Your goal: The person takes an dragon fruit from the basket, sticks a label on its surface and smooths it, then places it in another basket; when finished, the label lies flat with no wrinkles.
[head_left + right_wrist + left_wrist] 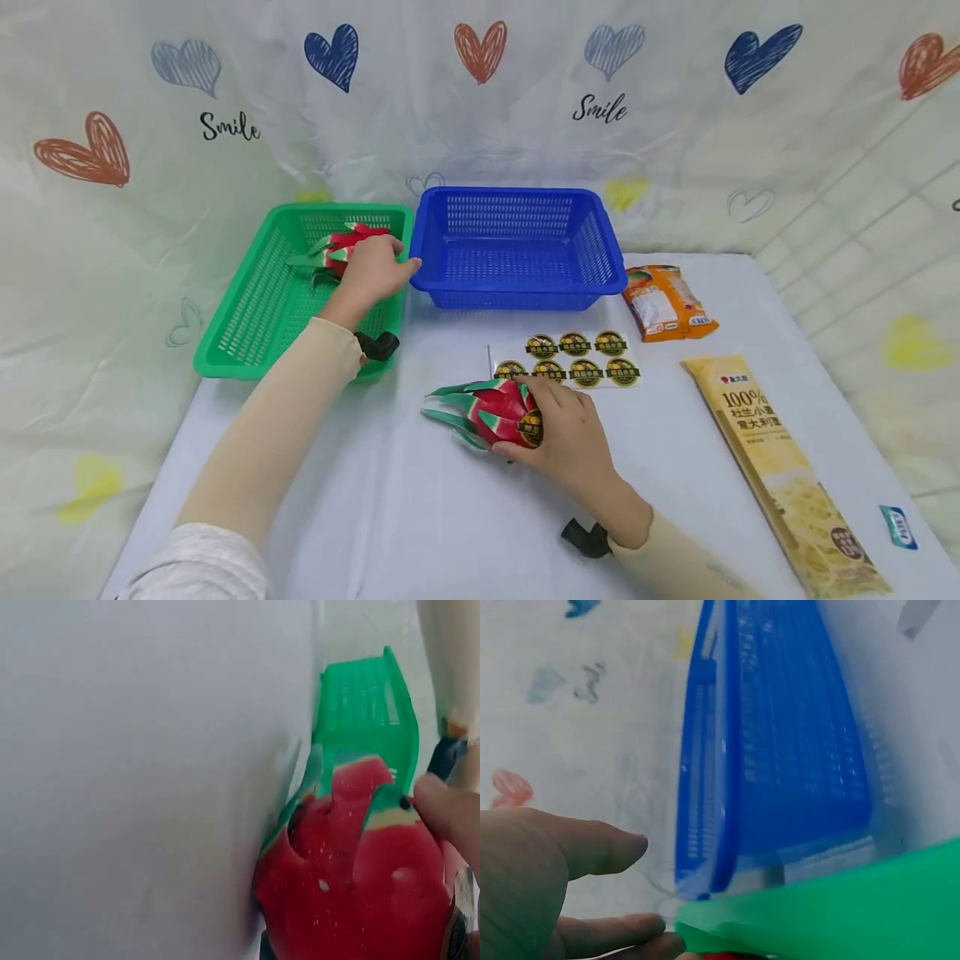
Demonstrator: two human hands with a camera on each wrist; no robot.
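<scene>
A dragon fruit (358,242) with red skin and green leafy tips lies in the green basket (247,333). Just above it is my left hand (375,268), thumb spread from the fingers and nothing held in the left wrist view. On the white table, my right hand (566,429) grips a second dragon fruit (498,410), its leaves pointing left. A round black-and-gold sticker (530,427) shows on that fruit beside my fingers. The right wrist view has this dragon fruit (352,877) close up, my thumb (450,814) against its side.
A blue basket (517,287) stands right of the green one. In front of it lies a sheet of round stickers (588,372), partly behind the held fruit. To the right are an orange snack packet (667,304), a long pasta pack (787,475) and a small teal-and-white packet (897,527).
</scene>
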